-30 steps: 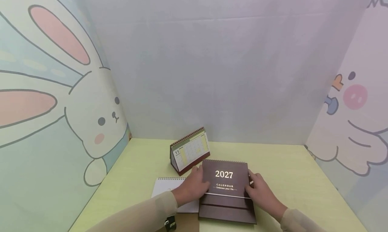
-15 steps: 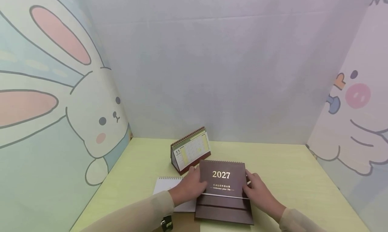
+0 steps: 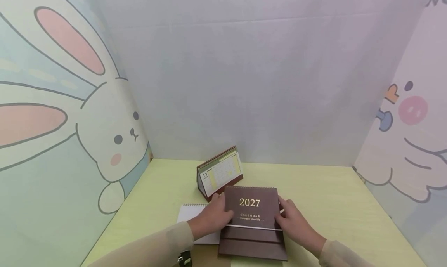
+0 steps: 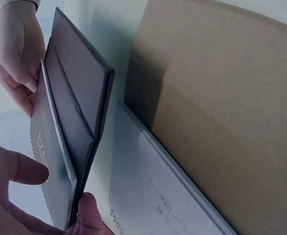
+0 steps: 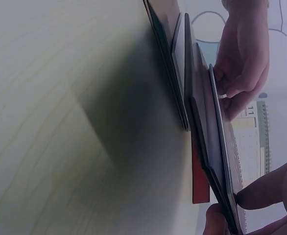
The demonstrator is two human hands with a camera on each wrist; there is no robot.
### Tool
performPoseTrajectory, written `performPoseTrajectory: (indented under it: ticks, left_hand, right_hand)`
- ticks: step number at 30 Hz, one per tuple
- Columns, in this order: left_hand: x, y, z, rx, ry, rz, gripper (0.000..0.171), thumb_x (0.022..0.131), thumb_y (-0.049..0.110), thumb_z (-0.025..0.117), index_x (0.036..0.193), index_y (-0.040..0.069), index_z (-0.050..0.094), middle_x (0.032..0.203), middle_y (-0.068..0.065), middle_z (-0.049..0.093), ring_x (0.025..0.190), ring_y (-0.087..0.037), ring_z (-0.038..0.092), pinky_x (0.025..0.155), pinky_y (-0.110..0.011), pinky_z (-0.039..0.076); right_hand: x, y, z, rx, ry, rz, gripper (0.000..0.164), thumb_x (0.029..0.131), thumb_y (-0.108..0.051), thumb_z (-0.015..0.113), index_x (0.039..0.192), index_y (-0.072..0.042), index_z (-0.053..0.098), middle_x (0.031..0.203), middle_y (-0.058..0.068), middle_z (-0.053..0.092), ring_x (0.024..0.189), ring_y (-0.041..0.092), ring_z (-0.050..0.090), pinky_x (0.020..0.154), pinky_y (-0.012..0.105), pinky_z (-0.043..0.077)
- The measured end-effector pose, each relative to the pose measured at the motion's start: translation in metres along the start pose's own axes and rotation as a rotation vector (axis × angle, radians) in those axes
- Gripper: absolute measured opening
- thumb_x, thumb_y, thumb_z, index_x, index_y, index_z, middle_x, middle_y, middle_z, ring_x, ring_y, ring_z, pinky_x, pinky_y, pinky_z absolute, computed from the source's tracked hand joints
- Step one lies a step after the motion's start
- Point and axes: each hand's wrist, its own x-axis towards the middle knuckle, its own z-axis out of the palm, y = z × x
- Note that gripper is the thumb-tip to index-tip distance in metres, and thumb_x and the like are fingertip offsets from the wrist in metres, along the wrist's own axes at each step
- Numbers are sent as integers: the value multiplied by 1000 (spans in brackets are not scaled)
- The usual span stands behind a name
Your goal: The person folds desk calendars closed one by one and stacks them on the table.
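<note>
A dark brown desk calendar [image 3: 258, 224] marked 2027 in gold is held flat between both hands. My left hand [image 3: 211, 217] pinches its left edge, thumb on the cover and fingers beneath. At the right edge, my right hand [image 3: 297, 225] pinches it the same way. Both wrist views show the brown calendar [image 4: 72, 78] raised off the surface, with its cover and folded stand slightly apart. Partly below it lies a white spiral calendar [image 3: 190, 212] on a brown backing [image 4: 222, 83]; my left arm hides much of it in the head view.
A desk calendar [image 3: 220, 175] showing 11 stands tilted as a tent behind my left hand, with a dark red base [image 5: 200, 181]. The pale yellow table [image 3: 314, 189] meets a grey back wall [image 3: 244, 84]. Cartoon side walls stand left and right.
Both hands have carried the brown calendar to the left and slightly toward me, over more of the white one. The standing calendar has stayed in place.
</note>
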Motion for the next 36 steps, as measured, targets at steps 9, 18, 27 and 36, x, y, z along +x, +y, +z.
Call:
performPoseTrajectory:
  ticks: [9, 18, 27, 36]
  left_hand:
    - [-9, -5, -6, -18, -4, -51, 91, 106, 25, 63, 179, -16, 28, 177, -44, 42, 155, -44, 56, 132, -69, 51]
    - [-13, -16, -8, -46, 6, -73, 92, 106, 23, 65, 179, -17, 27, 177, -47, 37, 159, -48, 53, 135, -71, 47]
    - [-22, -26, -12, -27, 40, -103, 94, 104, 23, 67, 178, -19, 26, 177, -47, 37, 159, -48, 53, 133, -71, 48]
    - [-25, -33, -18, -16, 46, -92, 86, 103, 21, 68, 176, -13, 37, 156, -36, 56, 136, -40, 61, 124, -70, 55]
  right_hand:
    - [-3, -9, 6, 35, -21, 2, 72, 103, 8, 67, 174, 2, 52, 121, 20, 63, 87, 20, 66, 66, 28, 57]
    - [-3, -15, 13, 73, -42, -11, 74, 101, 10, 67, 173, -2, 56, 119, 17, 63, 85, 19, 67, 67, 27, 57]
    - [-3, -19, 19, 91, -113, -55, 71, 104, 8, 67, 173, -2, 54, 120, 18, 62, 89, 21, 66, 70, 26, 57]
    - [-2, -22, 27, 96, -155, -112, 70, 105, 8, 66, 173, 0, 52, 120, 19, 62, 88, 18, 67, 71, 25, 57]
